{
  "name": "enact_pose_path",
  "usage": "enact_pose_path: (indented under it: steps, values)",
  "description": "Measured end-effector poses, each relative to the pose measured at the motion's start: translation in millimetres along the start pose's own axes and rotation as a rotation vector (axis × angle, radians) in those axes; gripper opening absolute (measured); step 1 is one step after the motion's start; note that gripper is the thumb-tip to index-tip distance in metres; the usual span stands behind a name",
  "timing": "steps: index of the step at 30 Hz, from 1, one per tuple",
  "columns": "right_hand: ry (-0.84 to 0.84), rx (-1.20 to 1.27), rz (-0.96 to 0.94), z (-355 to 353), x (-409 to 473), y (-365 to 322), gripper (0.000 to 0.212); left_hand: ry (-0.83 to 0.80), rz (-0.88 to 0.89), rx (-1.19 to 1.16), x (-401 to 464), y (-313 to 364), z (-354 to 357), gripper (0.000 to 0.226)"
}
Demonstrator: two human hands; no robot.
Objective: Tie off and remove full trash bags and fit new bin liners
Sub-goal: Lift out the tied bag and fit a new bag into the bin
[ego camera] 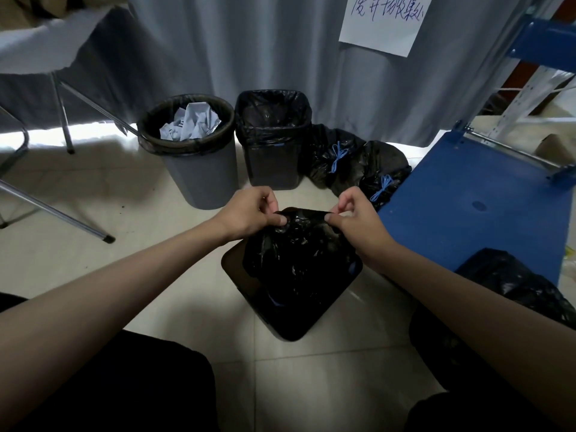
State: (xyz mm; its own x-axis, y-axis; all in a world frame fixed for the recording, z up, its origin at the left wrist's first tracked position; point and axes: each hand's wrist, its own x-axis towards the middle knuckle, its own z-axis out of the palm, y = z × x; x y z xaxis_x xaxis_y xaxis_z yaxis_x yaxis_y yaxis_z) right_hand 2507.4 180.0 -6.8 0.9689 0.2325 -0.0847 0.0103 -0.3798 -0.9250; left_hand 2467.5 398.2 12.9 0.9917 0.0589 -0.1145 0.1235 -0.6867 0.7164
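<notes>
Pinching the crinkled black bin liner [299,260] at its top edge, left hand [249,213] and right hand [355,221] stretch the glossy film over the square dark bin [291,325]. Beyond that bin: a round grey bin [199,176] of crumpled paper [190,121], a lined square bin [272,169], two knotted bags [349,166] with blue ties. Farthest, a handwritten paper sign [383,23], script unreadable.
</notes>
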Motion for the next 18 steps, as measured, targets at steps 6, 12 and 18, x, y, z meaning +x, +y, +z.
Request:
enact_pose_path:
  steps: [6, 12, 18]
  values:
    - [-0.033, -0.183, -0.104, -6, 7, 6, 0.037, 0.087, 0.091, 0.113, 4, -7, -5, 0.026]
    - [0.025, -0.446, -0.125, -6, 10, 12, 0.025, 0.129, 0.031, 0.305, 8, -6, -3, 0.034]
    - [-0.009, -0.579, -0.105, 3, 25, 20, 0.030, 0.087, -0.016, 0.455, 16, -5, 1, 0.038]
